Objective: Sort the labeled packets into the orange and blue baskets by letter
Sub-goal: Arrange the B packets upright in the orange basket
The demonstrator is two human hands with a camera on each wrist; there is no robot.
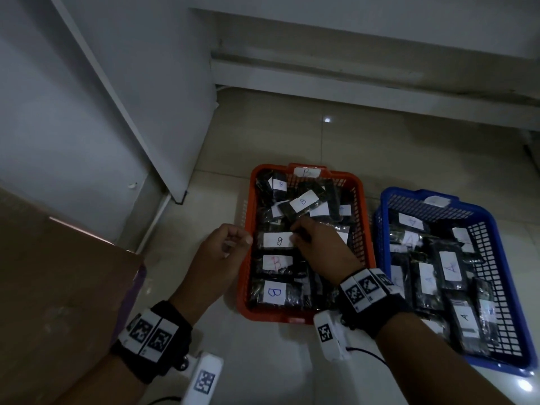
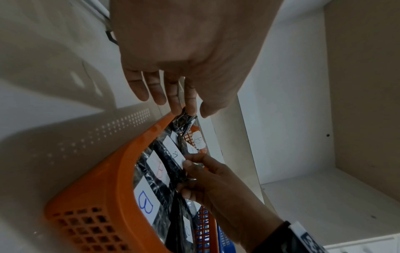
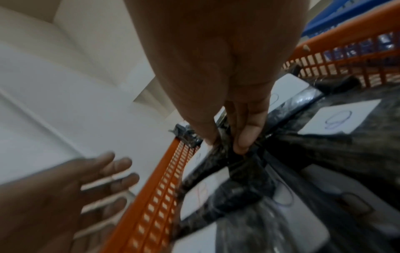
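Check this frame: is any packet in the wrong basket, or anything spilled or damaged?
Nothing stands out. Every readable label in the orange basket is a B, and those in the blue basket are A. The right hand pinches a B packet inside the orange basket; the left hand holds nothing.

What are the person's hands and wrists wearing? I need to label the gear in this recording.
Both hands are bare, no gloves or sleeves. The left hand and right hand each have a black wrist strap carrying white tiles printed with black square code markers. A white camera block, also marked, sits under each wrist, and a thin black cable trails from each.
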